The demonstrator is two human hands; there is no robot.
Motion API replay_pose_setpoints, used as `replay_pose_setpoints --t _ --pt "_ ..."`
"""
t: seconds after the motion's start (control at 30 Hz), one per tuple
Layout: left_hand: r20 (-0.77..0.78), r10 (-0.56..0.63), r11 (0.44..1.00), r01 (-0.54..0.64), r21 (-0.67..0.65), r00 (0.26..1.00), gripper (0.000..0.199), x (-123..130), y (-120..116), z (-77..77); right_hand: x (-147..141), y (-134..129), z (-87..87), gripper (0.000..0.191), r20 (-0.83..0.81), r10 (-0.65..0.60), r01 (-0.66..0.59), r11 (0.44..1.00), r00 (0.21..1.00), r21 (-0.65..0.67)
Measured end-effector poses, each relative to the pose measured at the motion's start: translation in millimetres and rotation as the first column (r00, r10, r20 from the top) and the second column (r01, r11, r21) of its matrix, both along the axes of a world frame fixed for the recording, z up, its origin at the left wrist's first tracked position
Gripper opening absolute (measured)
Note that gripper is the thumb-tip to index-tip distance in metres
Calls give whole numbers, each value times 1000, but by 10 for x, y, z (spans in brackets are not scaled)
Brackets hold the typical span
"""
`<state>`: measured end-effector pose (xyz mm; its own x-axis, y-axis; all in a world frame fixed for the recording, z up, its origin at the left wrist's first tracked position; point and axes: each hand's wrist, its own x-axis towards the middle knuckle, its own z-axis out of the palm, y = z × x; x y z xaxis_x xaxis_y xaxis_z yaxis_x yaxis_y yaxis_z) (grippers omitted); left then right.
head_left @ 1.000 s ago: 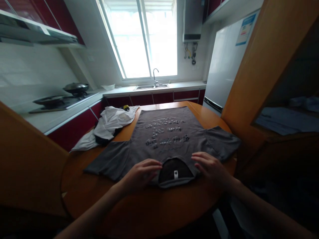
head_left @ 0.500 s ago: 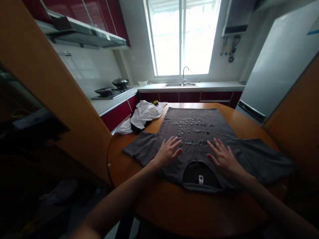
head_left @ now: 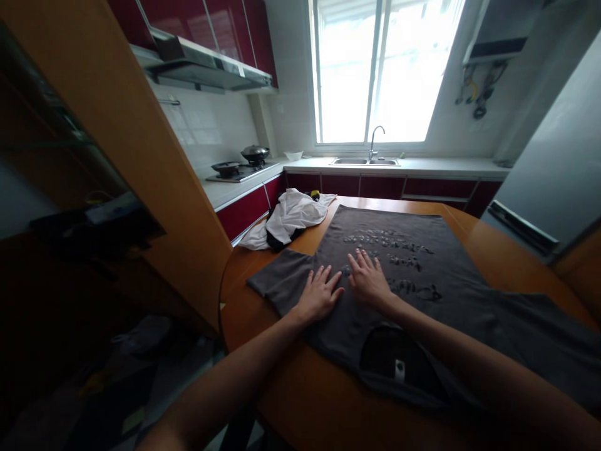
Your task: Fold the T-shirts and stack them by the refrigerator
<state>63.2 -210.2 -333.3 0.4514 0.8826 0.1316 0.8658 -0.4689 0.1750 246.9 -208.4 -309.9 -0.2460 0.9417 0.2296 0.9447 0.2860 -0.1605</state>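
A dark grey T-shirt (head_left: 451, 250) lies spread out, its neck opening toward me and raised dark lettering across its chest. Flat on the left part of the shirt, near the left sleeve, rests my left hand (head_left: 318, 295), fingers spread. My right hand (head_left: 369, 279) also lies on the fabric, just right of the left one, with its fingers apart and touching the edge of the lettering. The two hands are close but not touching. Neither holds anything. My right forearm passes over the shirt beside the neck opening.
The shirt lies on a round wooden table (head_left: 291, 382). A crumpled white and black garment (head_left: 295, 216) is at its far left edge. Beyond are a stove with pans (head_left: 256, 153), a sink (head_left: 366, 161) and, at the right, a fridge (head_left: 554, 156).
My right hand has moved left across the shirt, from the right of the lettering to beside my left hand. The view has turned slightly, shifting the scene rightward.
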Motion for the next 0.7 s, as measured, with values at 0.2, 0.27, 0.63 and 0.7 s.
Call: replay_pose_setpoints --t 0.2,0.27,0.63,0.7 --pt "70 55 998 -54 -26 996 51 -29 34 4 -73 19 -296 57 -77 -48 42 996 996 -78" --pt "94 59 998 -57 -28 994 51 -45 53 16 -60 30 -315 57 -124 -47 42 998 991 -40" --pt "159 78 997 -78 -4 984 45 -103 103 32 -46 7 -333 53 -170 66 -66 998 983 2" --pt "214 87 996 -93 18 973 42 -202 196 85 -50 -7 -330 52 -173 151 -150 989 973 15"
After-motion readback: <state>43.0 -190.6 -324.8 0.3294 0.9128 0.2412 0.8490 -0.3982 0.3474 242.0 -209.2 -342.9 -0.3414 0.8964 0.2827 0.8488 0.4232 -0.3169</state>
